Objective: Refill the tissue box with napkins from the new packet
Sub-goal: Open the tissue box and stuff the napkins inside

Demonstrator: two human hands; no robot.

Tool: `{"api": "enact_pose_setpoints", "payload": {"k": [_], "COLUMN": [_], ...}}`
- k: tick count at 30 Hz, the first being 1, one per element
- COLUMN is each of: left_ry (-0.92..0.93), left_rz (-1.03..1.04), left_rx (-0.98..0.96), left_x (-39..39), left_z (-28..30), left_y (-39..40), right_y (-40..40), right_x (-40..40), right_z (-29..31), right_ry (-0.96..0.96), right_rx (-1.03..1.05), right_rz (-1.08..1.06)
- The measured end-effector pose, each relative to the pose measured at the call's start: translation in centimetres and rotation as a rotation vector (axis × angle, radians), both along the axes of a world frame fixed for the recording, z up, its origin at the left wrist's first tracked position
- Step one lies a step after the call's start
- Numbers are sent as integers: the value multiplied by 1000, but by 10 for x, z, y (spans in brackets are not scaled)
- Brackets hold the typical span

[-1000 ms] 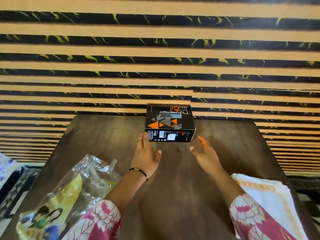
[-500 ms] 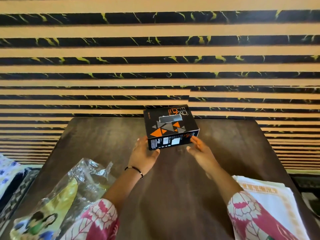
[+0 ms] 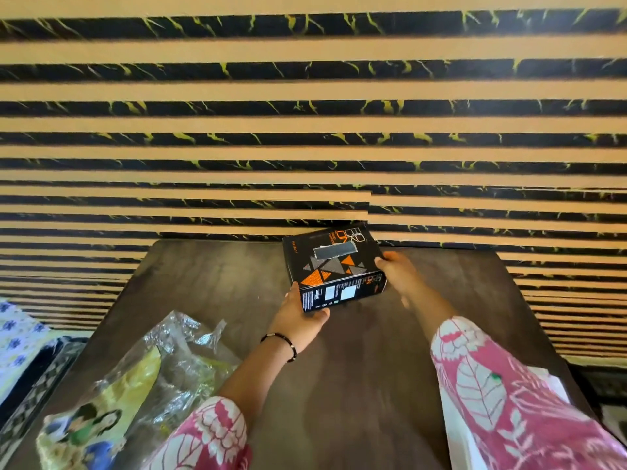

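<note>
A black tissue box (image 3: pixel 334 266) with orange and grey triangles is held between both hands just right of the frame's centre, above the far part of a dark wooden bench (image 3: pixel 210 293). The box is tilted, its top face with the grey dispensing slot turned toward the camera and its near left corner lowest; whether any part of it touches the bench cannot be told. The left hand (image 3: pixel 298 318) is curled round that near left corner, the thumb lying across the lower edge of the front face and one fingertip showing at the left side; a thin dark bracelet (image 3: pixel 283 344) is worn on its wrist. The right hand (image 3: pixel 398 273) is closed on the right end of the box, thumb on the top edge and fingers hidden behind and below. Both forearms end in pink and white leaf-patterned sleeves (image 3: pixel 488 395). In the lower left of the frame a crinkled clear and yellow napkin packet (image 3: pixel 135 385) lies on the bench, well apart from the box. At the lower right edge, a white folded cloth (image 3: pixel 556 385) is partly hidden by the right sleeve. A black and tan striped wall (image 3: pixel 305 130) fills the upper frame.
</note>
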State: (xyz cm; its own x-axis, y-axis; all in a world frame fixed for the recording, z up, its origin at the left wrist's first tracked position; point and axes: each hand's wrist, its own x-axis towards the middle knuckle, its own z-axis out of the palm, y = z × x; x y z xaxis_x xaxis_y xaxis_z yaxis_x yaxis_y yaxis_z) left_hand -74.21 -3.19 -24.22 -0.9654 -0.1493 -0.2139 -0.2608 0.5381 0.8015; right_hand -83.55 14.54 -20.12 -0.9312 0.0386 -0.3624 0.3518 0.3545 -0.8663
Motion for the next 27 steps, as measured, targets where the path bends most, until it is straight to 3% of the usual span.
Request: {"api": "enact_pose_setpoints", "payload": {"k": [5, 15, 20, 24, 27], "left_ry": [26, 18, -23, 157, 260], "left_rz": [64, 163, 112, 36, -178], "left_rx": [2, -167, -319, -474, -580], "left_x": [25, 123, 164, 150, 115], "left_z": [-3, -1, 7, 15, 10], "left_y": [-10, -11, -18, -6, 15], "right_y": [4, 19, 45, 65, 67], "right_x": [56, 213, 241, 229, 208], "right_z": [-16, -45, -47, -42, -40], "right_ry": [3, 88, 94, 97, 81], "right_rx": [-98, -160, -81, -36, -19], "right_rz": [-39, -139, -96, -127, -83]}}
